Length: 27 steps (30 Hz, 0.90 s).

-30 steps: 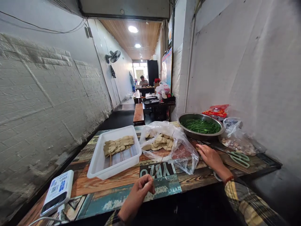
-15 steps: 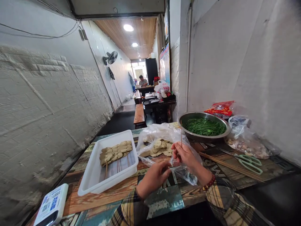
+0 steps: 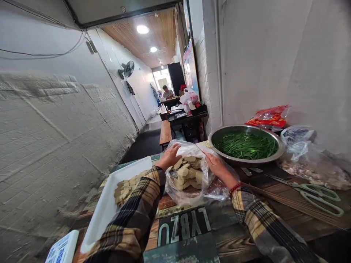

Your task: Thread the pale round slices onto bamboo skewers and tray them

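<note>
In the middle of the table a clear plastic bag (image 3: 186, 199) lies spread out, its mouth showing a heap of pale, flat round slices (image 3: 188, 173). At the bag's far left side is my left hand (image 3: 170, 157), fingers stretched out against the plastic and not closed round anything. My right hand (image 3: 218, 166) is at the bag's right side, with a thin wooden skewer (image 3: 199, 148) in its fingers pointing up and left. On the left, a white plastic tray (image 3: 100, 208) holds skewered slices (image 3: 124, 188), partly hidden behind my left sleeve.
A steel basin (image 3: 246, 160) of green chives (image 3: 246, 145) stands at the right. Near it lie loose skewers (image 3: 287, 202), green-handled scissors (image 3: 320, 197), a red packet (image 3: 270, 116) and a bag of pinkish pieces (image 3: 309, 168). A white box (image 3: 62, 248) sits front left. Someone sits far back.
My left hand has moved forward to the bag's far left side. The bag's mouth is spread wider over the slices. The skewer in my right hand has tilted left from upright. The view has turned slightly.
</note>
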Each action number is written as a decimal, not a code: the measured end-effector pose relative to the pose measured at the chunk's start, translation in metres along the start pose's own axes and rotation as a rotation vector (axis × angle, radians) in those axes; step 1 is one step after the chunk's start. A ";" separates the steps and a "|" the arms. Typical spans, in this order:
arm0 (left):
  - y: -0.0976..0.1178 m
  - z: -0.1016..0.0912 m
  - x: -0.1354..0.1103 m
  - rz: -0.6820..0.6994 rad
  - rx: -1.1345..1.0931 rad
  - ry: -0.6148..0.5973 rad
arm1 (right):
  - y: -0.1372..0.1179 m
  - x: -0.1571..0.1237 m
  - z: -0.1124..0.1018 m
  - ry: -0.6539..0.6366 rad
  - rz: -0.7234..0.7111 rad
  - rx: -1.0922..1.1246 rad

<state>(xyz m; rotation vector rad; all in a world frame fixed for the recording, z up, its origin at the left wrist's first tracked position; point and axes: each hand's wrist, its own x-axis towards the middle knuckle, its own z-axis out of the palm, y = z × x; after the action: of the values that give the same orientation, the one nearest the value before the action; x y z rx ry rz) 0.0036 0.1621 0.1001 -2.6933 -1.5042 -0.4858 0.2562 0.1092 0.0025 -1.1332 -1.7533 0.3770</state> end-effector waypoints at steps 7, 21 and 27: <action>-0.025 0.070 0.014 -0.075 0.051 -0.093 | 0.041 -0.012 0.015 0.066 0.085 0.088; 0.062 0.023 -0.002 -0.046 0.338 -0.091 | 0.033 -0.019 0.002 0.159 0.174 0.260; 0.093 0.067 -0.006 -0.095 0.226 -0.154 | 0.025 -0.020 0.004 0.132 0.084 0.127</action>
<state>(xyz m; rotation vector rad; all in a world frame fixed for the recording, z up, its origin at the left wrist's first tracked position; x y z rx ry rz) 0.0960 0.1183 0.0475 -2.5439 -1.6190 -0.1029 0.2676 0.1064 -0.0275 -1.1175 -1.5488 0.4480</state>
